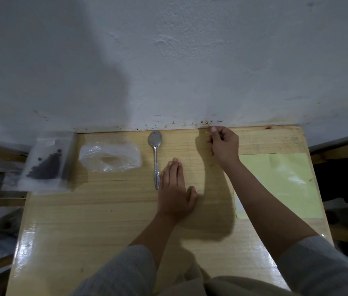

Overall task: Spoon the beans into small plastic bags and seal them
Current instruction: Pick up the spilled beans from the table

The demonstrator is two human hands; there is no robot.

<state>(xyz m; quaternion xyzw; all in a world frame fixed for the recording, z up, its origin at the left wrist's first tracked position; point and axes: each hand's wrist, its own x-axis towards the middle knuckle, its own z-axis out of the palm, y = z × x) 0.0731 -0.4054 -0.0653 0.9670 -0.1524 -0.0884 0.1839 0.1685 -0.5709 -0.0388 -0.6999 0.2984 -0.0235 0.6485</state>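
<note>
- Two hands: left hand (174,186) flat, fingers straight, on the pale wooden table (104,210), beside the silver metal spoon (156,154).
- Right hand (224,146) curled; anything pinched is too small to tell.

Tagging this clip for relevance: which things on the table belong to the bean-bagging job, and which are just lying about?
Job: bag of beans; pile of small plastic bags; spoon.

Lying about: green paper sheet. Left hand rests flat on the table; right hand is curled, nothing visibly held.
</note>
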